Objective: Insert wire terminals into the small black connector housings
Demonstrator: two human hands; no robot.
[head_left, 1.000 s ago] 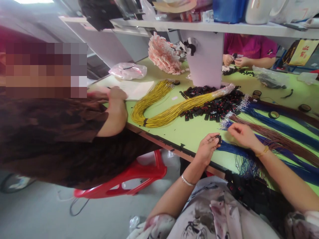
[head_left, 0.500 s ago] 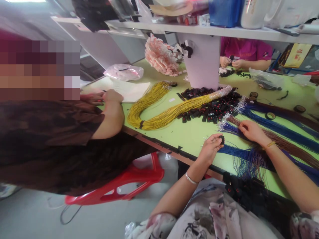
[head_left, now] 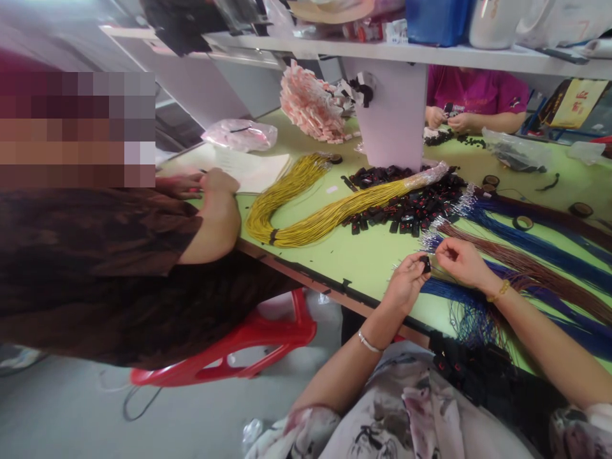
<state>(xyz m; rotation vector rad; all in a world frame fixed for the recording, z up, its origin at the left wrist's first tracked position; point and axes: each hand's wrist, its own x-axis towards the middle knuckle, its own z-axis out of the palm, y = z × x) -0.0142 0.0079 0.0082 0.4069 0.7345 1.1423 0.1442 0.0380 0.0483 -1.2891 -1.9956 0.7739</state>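
Observation:
My left hand [head_left: 406, 280] pinches a small black plastic connector housing [head_left: 425, 264] above the table's front edge. Close to its right, my right hand [head_left: 463, 262] has thumb and forefinger pressed together near the housing; whatever is between them is too small to make out. Beneath and beside my hands lie bundles of blue wires [head_left: 442, 290] and brown wires [head_left: 497, 250], with silvery terminals [head_left: 433, 234] at their left ends. More black housings [head_left: 471, 370] are heaped at my lap.
A yellow wire bundle [head_left: 306, 231] curves across the green table beside a pile of black housings [head_left: 406, 213]. Tape rolls [head_left: 523, 223] lie at right. A co-worker [head_left: 95, 274] sits left by a red stool [head_left: 268, 350]; another person [head_left: 478, 95] works opposite, below a shelf [head_left: 325, 48].
My right hand has moved left from the brown and blue wire ends, close to the black connector housing. My left hand stays nearly in place, still holding the housing.

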